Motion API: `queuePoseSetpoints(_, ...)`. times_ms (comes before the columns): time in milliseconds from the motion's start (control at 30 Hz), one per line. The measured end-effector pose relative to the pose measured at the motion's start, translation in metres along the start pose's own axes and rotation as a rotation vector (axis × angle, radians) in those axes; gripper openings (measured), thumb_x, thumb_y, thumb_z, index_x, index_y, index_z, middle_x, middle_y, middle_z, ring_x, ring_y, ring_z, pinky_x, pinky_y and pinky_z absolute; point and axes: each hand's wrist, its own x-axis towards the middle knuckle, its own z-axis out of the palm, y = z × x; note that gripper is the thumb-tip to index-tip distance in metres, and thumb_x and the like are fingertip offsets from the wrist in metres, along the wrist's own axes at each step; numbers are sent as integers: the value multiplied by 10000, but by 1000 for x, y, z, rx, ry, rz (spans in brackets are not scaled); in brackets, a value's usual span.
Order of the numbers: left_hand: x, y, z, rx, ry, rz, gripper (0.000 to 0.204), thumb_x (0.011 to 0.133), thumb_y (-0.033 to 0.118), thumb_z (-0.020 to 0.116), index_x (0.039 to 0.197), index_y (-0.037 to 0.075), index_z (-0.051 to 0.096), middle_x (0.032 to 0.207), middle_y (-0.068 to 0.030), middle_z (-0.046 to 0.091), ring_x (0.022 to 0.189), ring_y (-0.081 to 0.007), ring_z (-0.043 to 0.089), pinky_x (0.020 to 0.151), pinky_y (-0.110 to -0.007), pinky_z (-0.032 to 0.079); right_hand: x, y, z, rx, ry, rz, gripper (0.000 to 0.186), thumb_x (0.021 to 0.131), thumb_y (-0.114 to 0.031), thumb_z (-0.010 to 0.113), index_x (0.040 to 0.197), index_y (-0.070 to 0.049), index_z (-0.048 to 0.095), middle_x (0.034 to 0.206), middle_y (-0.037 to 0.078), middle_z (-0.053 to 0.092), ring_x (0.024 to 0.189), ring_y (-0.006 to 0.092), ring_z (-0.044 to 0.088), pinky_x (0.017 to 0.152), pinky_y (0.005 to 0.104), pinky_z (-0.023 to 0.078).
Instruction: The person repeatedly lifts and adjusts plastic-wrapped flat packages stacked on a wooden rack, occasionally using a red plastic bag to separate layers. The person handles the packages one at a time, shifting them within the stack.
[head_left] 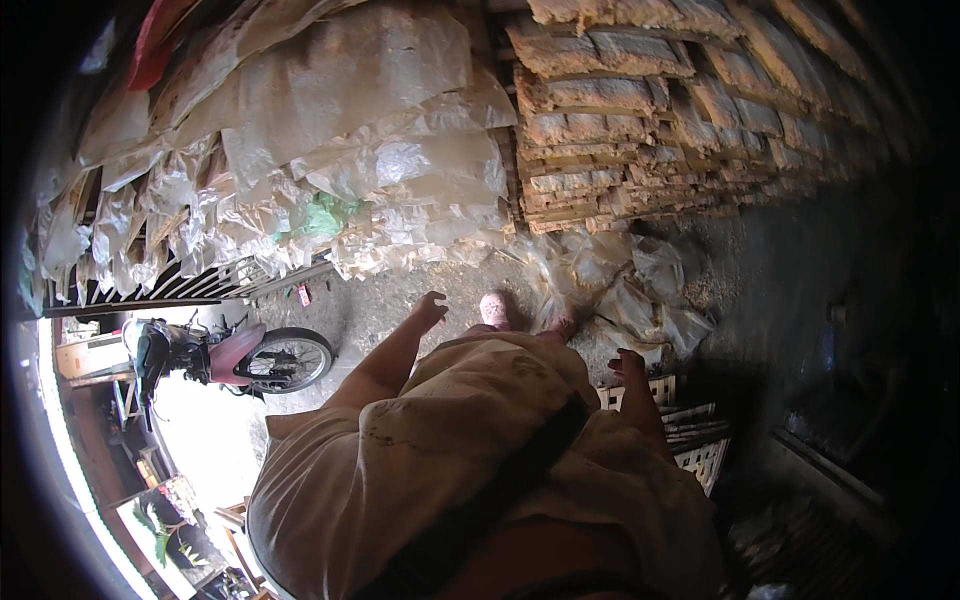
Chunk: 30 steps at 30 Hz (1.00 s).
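Observation:
My left hand [430,308] hangs over the floor left of my body, holding nothing, its fingers loosely bent and apart. On the other side my right hand [627,367] hangs low, also with nothing visible in it and its fingers apart. A pale slatted crate [706,462] stands just beside my right forearm. Ahead of me, clear plastic sheets [400,150] drape over a rack. Right of them, thick whitish-brown slabs [590,125] with rough edges lie in stacked layers.
Crumpled clear plastic [640,290] lies on the floor by my feet, below the slabs. A parked motorcycle [235,355] stands at the left, near a bright doorway and a slatted metal gate [200,285]. The right side is dark and hard to make out.

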Motion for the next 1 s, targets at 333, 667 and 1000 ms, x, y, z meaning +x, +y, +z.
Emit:
queuePoseSetpoints(333, -49, -36, -6, 32, 418, -348, 413, 772, 89, 510, 1176, 139, 443, 972, -186, 595, 959, -318, 565, 781, -389, 459, 0, -144, 56, 661, -201, -181, 274, 830, -197, 553, 1065, -59, 533, 975, 85, 604, 895, 198, 575, 697, 306, 458)
queuePoseSetpoints(667, -85, -139, 38, -440, 268, -541, 456, 610, 102, 716, 1053, 106, 606, 972, -154, 623, 923, -282, 594, 804, -349, 473, -396, -362, 285, -414, 470, -2412, 422, 770, -249, 621, 1162, -139, 509, 1282, 130, 404, 1102, 295, 383, 933, 440, 285)
queuePoseSetpoints(1000, -124, -116, 24, -793, 337, -399, 371, 696, 45, 633, 1060, 1, 577, 892, -152, 637, 787, -221, 617, 684, -314, 482, -440, -420, 349, -336, 692, -2492, 229, 779, -62, 520, 925, -170, 660, 860, -53, 654, 834, 117, 558, 923, 377, 284)
